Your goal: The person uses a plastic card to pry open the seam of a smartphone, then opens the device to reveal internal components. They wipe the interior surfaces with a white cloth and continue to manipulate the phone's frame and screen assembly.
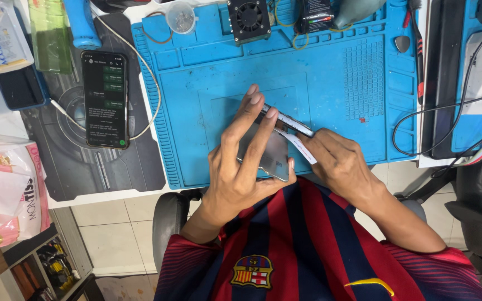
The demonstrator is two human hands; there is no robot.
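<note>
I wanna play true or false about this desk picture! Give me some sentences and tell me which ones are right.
1. The left hand holds a grey phone above the blue mat. True.
2. The right hand rests flat on the mat. False: it pinches a white strip by the grey phone's edge.
3. A black phone with a lit screen lies left of the blue mat. True.
4. A small black fan sits at the mat's near edge. False: it sits at the far edge.
</note>
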